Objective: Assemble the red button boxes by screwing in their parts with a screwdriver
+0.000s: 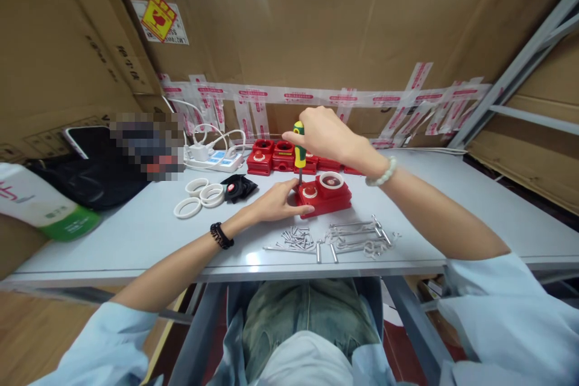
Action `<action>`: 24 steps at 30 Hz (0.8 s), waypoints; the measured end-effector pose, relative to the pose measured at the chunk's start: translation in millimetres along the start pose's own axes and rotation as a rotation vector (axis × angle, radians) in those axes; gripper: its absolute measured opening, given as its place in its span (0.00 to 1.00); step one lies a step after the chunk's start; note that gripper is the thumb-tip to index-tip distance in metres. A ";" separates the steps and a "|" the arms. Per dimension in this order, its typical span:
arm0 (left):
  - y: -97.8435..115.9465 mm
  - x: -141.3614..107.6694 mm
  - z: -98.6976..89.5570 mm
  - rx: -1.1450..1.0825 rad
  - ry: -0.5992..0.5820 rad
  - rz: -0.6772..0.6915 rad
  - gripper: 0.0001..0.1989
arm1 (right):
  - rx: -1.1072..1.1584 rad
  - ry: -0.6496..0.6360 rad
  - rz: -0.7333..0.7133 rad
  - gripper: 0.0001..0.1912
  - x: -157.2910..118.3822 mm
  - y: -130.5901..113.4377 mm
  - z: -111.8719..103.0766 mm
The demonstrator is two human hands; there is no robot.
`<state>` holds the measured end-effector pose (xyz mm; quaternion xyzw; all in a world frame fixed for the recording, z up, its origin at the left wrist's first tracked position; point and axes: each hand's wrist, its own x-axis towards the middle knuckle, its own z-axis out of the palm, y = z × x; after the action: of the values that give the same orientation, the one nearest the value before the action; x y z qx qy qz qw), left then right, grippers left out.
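Note:
On the table in front of me sits a red box [335,200] with a white ring [332,187] on its top. My left hand [277,201] grips its left end, thumb along the near side, other fingers partly hidden behind it. A screwdriver with a yellow-green handle [300,158] stands upright, its shaft reaching down to the box's left back corner; the tip is hidden. My right hand [332,136] is closed over the top of the handle from above. Loose screws [297,238] lie on the near side of the box, beside metal rods with pale cords [357,234].
More red boxes [259,164] stand in a row behind. To the left are several white rings [187,208], a black packet [239,188] and a white power strip [226,161] with cables. A green-white package [67,222] lies far left. Cardboard [289,24] walls the back.

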<state>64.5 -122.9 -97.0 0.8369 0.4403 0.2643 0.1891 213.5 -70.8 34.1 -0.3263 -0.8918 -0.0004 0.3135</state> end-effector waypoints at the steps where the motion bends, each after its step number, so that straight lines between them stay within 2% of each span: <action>1: 0.2 0.0 -0.2 -0.002 -0.003 -0.003 0.22 | -0.050 -0.104 0.010 0.16 -1.2 -1.1 -8.3; 3: 0.2 -0.1 -0.7 -0.004 -0.010 -0.006 0.23 | -0.063 -0.256 -0.015 0.10 -5.6 -5.2 -24.0; 5: -0.3 -0.3 -1.1 0.004 -0.012 0.000 0.22 | -0.054 -0.328 -0.035 0.05 -10.9 -9.7 -33.1; 7: -0.7 -0.6 -1.3 0.020 -0.009 0.005 0.22 | -0.098 -0.297 -0.002 0.05 -14.9 -12.6 -33.1; 11: 0.4 -1.2 -1.9 0.005 -0.008 -0.007 0.22 | -0.256 -0.163 0.082 0.14 -16.6 -13.3 -19.7; 13: 2.0 -1.2 -2.2 -0.017 -0.017 -0.021 0.22 | -0.241 -0.180 0.015 0.10 -15.8 -12.3 -17.1; 15: 3.2 -1.0 -2.4 -0.023 -0.021 -0.031 0.23 | -0.163 -0.259 -0.086 0.05 -15.8 -11.7 -19.5; 18: 3.3 -1.4 -2.4 -0.008 -0.026 -0.040 0.23 | -0.086 -0.358 -0.140 0.12 -17.8 -12.4 -26.0; 20: 2.1 -2.3 -2.4 -0.004 -0.026 -0.038 0.25 | -0.096 -0.325 -0.123 0.12 -19.5 -13.7 -27.3; 24: -2.2 -2.4 -2.8 -0.129 0.049 -0.011 0.26 | -0.088 -0.237 -0.090 0.04 -22.5 -15.6 -21.2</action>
<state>60.3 -123.5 -96.7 0.8139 0.4315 0.3113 0.2335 229.5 -100.5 41.8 -0.2971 -0.9355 -0.0151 0.1908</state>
